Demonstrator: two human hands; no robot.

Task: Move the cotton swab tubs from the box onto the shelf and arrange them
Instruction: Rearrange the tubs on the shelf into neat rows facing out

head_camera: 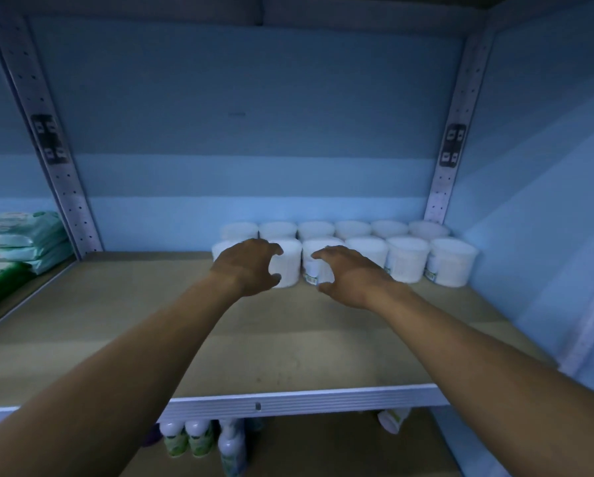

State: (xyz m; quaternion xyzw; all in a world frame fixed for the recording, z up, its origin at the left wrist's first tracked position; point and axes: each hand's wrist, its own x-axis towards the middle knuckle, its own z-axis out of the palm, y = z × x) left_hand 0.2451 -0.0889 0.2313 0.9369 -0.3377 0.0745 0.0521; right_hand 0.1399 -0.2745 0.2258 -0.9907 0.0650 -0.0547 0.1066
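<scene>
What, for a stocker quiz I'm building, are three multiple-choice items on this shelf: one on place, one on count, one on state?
1. Where on the shelf do the tubs stand? A front left; B rear right; C front edge.
2. How many tubs are in the back row? A three; B six; C nine.
3. How do the tubs stand? A upright; B on their sides; C stacked in towers.
Key: B, they crowd the rear right corner; B, six lids show along the wall; A, every lid faces up, in one layer.
</scene>
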